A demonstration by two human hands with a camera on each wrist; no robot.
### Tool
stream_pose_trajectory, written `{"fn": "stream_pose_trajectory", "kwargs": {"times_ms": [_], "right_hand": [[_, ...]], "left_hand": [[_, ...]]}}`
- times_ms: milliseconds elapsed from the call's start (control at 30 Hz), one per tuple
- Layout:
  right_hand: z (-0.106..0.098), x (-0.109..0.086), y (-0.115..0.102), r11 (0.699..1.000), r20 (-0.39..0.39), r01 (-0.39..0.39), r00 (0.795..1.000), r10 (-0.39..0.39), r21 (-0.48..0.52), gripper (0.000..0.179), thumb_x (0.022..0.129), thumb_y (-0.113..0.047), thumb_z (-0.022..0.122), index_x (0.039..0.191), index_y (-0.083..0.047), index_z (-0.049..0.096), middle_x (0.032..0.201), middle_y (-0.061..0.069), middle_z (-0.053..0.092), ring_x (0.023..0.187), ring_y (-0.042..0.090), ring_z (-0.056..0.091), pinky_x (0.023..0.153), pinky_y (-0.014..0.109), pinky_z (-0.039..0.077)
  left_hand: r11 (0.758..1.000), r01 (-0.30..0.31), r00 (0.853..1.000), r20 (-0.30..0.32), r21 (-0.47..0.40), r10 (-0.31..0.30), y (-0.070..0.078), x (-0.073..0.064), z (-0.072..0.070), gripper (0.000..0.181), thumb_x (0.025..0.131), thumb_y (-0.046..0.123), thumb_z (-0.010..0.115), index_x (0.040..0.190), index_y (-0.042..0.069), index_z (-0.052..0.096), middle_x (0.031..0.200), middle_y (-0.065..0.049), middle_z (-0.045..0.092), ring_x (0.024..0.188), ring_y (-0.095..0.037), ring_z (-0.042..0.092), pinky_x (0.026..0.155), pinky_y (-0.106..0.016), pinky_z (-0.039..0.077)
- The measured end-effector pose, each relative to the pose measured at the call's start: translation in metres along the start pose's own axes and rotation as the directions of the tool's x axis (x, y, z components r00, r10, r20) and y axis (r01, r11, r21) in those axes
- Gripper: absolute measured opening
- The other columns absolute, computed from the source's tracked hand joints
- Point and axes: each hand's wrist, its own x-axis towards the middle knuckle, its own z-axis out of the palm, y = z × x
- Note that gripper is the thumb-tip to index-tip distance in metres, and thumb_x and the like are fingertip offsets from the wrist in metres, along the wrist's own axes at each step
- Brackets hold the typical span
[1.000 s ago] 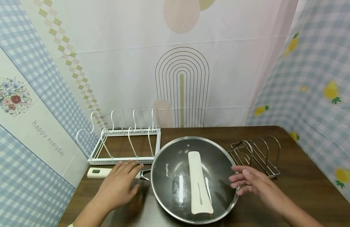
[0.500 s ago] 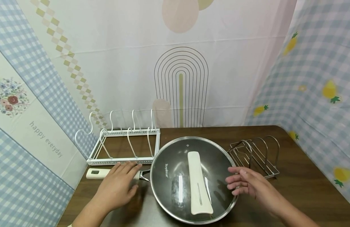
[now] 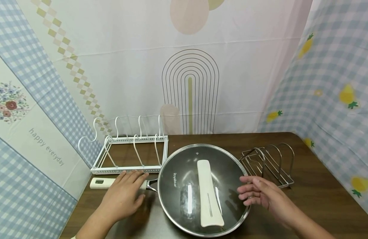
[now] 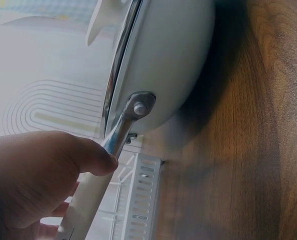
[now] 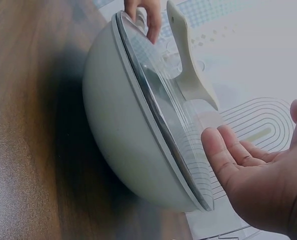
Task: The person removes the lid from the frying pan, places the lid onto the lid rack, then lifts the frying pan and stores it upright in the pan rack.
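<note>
Cream handle (image 3: 101,183) near the bench's (image 3: 84,206) left edge could slip if your left hand (image 3: 124,192) and right hand (image 3: 266,194) lift with fingers (image 3: 131,176) this loose.

On the table (image 3: 324,186) stands the pan (image 5: 118,120), under the lid (image 3: 188,166), its handle (image 3: 107,183) running left before the left rack (image 3: 112,171), the left hand (image 3: 124,196) over that handle, the right hand (image 3: 263,192) at the pan's right side before the right rack (image 3: 264,161), and the backdrop (image 3: 136,76) behind everything

Glare streaks the lid (image 3: 188,186), shadow darkens beneath the pan (image 5: 121,120), and wrist views seem hazy.
</note>
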Motion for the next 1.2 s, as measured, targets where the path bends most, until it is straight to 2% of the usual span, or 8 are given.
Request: {"fn": "stream_pose_trajectory", "kwargs": {"times_ms": [333, 633, 767, 1000, 1200], "right_hand": [[-0.0002, 0.0006, 0.0026, 0.998, 0.027, 0.016, 0.999, -0.018, 0.056, 0.045, 0.104, -0.010, 0.010, 0.133, -0.002, 0.044, 0.116, 0.026, 0.054, 0.102, 0.036, 0.057, 0.084, 0.041, 0.049], [-0.0005, 0.0030, 0.0039, 0.985, 0.073, 0.016, 0.997, -0.029, 0.170, 0.047, 0.103, -0.010, 0.008, 0.133, 0.000, 0.043, 0.117, 0.024, 0.055, 0.103, 0.034, 0.057, 0.086, 0.042, 0.048], [0.0015, 0.0045, 0.0036, 0.974, 0.078, -0.011, 0.997, -0.007, 0.227, 0.047, 0.104, -0.012, 0.009, 0.133, 0.001, 0.043, 0.117, 0.023, 0.056, 0.104, 0.034, 0.057, 0.087, 0.043, 0.047], [0.0044, 0.0051, 0.0068, 0.945, 0.099, -0.075, 0.994, 0.046, 0.318, 0.047, 0.105, -0.017, 0.011, 0.134, 0.006, 0.039, 0.121, 0.030, 0.050, 0.109, 0.037, 0.053, 0.093, 0.049, 0.041], [0.0074, 0.0056, 0.0054, 0.925, 0.103, -0.135, 0.989, 0.105, 0.356, 0.046, 0.105, -0.021, 0.013, 0.134, 0.005, 0.038, 0.122, 0.031, 0.048, 0.111, 0.041, 0.051, 0.095, 0.052, 0.038]], "left_hand": [[1.000, -0.002, 1.000, -0.002, -0.001, 0.002, 0.0002, -0.0016, 0.0013, 0.062, 0.074, 0.034, 0.071, 0.129, 0.009, 0.056, 0.125, -0.009, 0.057, 0.119, -0.029, 0.049, 0.104, -0.051, 0.027], [1.000, 0.010, 1.000, 0.004, 0.001, -0.010, -0.0002, -0.0023, 0.0010, 0.062, 0.074, 0.033, 0.071, 0.129, 0.009, 0.056, 0.124, -0.010, 0.058, 0.118, -0.029, 0.050, 0.104, -0.051, 0.027], [1.000, 0.010, 1.000, 0.011, 0.007, -0.010, -0.0015, -0.0016, 0.0002, 0.062, 0.074, 0.034, 0.071, 0.129, 0.009, 0.055, 0.124, -0.010, 0.057, 0.118, -0.029, 0.050, 0.104, -0.051, 0.027], [1.000, 0.022, 0.999, 0.028, 0.021, -0.022, -0.0041, -0.0010, 0.0000, 0.064, 0.074, 0.035, 0.071, 0.130, 0.010, 0.055, 0.123, -0.010, 0.057, 0.117, -0.030, 0.050, 0.104, -0.051, 0.026], [0.999, 0.029, 0.999, 0.034, 0.022, -0.029, -0.0048, -0.0005, 0.0005, 0.064, 0.073, 0.035, 0.072, 0.129, 0.009, 0.055, 0.120, -0.010, 0.059, 0.114, -0.029, 0.052, 0.103, -0.051, 0.027]]}}
